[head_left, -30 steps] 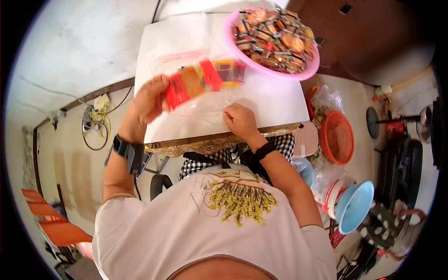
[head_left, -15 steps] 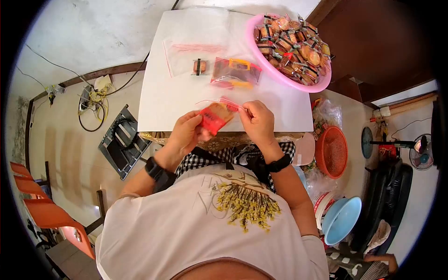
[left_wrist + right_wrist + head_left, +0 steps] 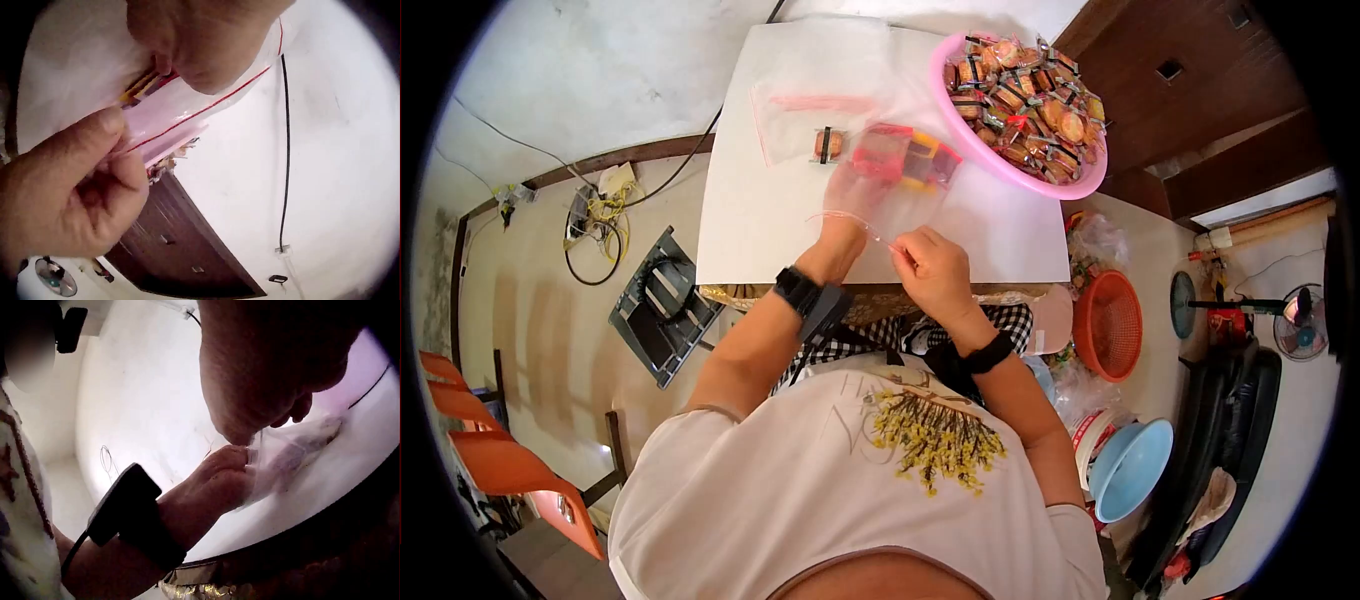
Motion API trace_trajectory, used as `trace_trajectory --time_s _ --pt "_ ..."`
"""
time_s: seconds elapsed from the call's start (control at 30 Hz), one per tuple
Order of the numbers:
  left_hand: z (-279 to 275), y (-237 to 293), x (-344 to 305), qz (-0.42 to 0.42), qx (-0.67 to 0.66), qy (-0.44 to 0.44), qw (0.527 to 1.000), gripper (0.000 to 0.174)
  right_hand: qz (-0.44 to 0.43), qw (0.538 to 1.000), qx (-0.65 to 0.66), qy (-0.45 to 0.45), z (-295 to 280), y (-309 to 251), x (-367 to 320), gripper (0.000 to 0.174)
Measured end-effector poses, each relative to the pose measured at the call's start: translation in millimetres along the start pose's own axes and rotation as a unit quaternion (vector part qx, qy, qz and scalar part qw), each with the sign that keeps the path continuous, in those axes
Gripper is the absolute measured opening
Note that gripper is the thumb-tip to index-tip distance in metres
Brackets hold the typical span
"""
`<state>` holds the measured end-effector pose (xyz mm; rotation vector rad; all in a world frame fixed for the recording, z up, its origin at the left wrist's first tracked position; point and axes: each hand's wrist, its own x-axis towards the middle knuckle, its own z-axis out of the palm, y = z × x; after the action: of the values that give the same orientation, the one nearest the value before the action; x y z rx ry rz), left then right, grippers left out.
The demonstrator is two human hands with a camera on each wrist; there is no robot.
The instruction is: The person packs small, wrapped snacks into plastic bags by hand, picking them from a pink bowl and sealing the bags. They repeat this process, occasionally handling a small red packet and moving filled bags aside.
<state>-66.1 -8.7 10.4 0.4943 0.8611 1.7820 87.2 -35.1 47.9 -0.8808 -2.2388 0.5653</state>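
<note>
Held the left hand (image 3: pixel 852 210) inside a clear plastic bag (image 3: pixel 912 203) of red-and-yellow packets (image 3: pixel 888 155) on the white table (image 3: pixel 755 235), grip impossible to tell; pinched its mouth with the right hand (image 3: pixel 935 272), near a pink basin (image 3: pixel 980 152) heaped with wrapped snacks (image 3: pixel 1025 100).

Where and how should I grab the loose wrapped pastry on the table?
Probably from above, pinching the wrapped pastry left and right of its dark band: it lies flat, and the clear bag to its right could snag a low approach.
</note>
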Motion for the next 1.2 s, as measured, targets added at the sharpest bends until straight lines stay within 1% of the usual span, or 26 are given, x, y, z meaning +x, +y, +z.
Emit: trace_trajectory --time_s 0.07,0.17,0.27,0.37,0.4,0.43,0.5,0.53,0.57,0.6,0.67,0.7,0.77,0.8,0.83,0.9,0.93,0.97,1.03,1.13,1.2 --pt "-8.1 -4.5 -18.7 0.042 0.023 -0.014 0.999 0.032 0.004 1.0 0.004 -0.007 1.1 1.3 -0.8 0.006" --pt "-23.7 -15.6 -43.0 0.022 0.174 -0.013 0.984 0.038 0.004 1.0 0.01 -0.013 1.3 1.0 0.2 0.006" --pt "-39.9 -26.1 -35.1 0.06 0.314 -0.1 0.942 0.043 0.0 1.0 0.019 -0.019 2.1 1.5 0.7 0.006" --pt "-36.3 -14.5 -6.7 0.009 0.24 -0.15 0.959 0.048 0.001 0.999 0.04 -0.017 2.7 3.9 0.7 0.006" --pt "-33.4 -11.5 -5.0 0.036 0.219 -0.157 0.962 0.05 0.001 0.999 0.046 -0.012 2.4 4.8 0.6 0.007" --pt "-36.6 -14.7 -3.2 0.088 0.296 -0.179 0.934 0.052 0.0 0.999 0.053 -0.006 1.1 6.6 1.0 0.007" --pt "-46.7 -25.0 -5.2 0.191 0.439 -0.216 0.851 0.054 0.005 0.999 0.037 -0.01 -3.6 12.5 1.9 0.007" --pt "-37.9 -12.7 -17.1 0.293 0.542 -0.251 0.747 0.054 0.005 1.0 0.028 -0.01 -5.3 15.5 1.7 0.008" --pt "-23.5 7.4 -23.8 0.114 0.632 -0.348 0.683 0.049 0.006 1.0 0.018 -0.011 -6.5 18.6 1.7 0.008" --pt "-10.6 26.5 -29.8 -0.071 0.69 -0.425 0.582 0.045 0.004 1.0 0.016 -0.019 -7.4 21.5 0.7 0.009" --pt "-6.2 47.9 -47.2 0.065 0.673 -0.423 0.603 0.027 0.0 0.999 0.011 -0.037 -9.3 28.2 -1.9 0.01" --pt "0.2 58.3 -49.9 0.133 0.659 -0.419 0.61 0.02 0.003 0.999 0.031 -0.031 -8.3 31.4 -3.3 0.011" --pt "39.9 99.9 -44.9 0.05 0.662 -0.433 0.609 0.017 0.006 0.997 0.072 -0.02 -1.8 37.4 -5.7 0.014" --pt "53.1 110.5 -37.4 0.009 0.663 -0.437 0.608 0.016 -0.002 0.997 0.079 -0.006 1.3 42.1 -6.0 0.017" --pt "58.5 110.2 -23.3 0.072 0.631 -0.449 0.629 0.017 0.0 0.997 0.078 -0.011 5.6 47.7 -7.4 0.017" --pt "71.5 101.1 11.5 -0.03 0.525 -0.386 0.758 0.021 0.005 0.997 0.077 -0.022 13.6 59.7 -10.7 0.018" --pt "81.6 95.2 31.0 -0.034 0.505 -0.36 0.784 0.02 -0.003 0.999 0.051 -0.019 14.7 64.5 -12.0 0.017" --pt "93.6 87.4 50.7 -0.037 0.484 -0.333 0.808 0.021 0.002 0.998 0.063 -0.01 15.6 65.6 -12.6 0.016" --pt "116.3 65.8 84.1 -0.083 0.417 -0.269 0.864 0.03 0.011 0.996 0.089 0.005 19.0 65.2 -14.6 0.014" --pt "138.6 40.3 120.7 -0.182 0.354 -0.246 0.884 0.036 0.005 0.996 0.092 -0.005 14.4 64.7 -14.1 0.014" --pt "140.3 24.7 138.0 -0.215 0.344 -0.255 0.878 0.036 0.003 0.995 0.096 0.004 16.6 65.8 -14.2 0.014"
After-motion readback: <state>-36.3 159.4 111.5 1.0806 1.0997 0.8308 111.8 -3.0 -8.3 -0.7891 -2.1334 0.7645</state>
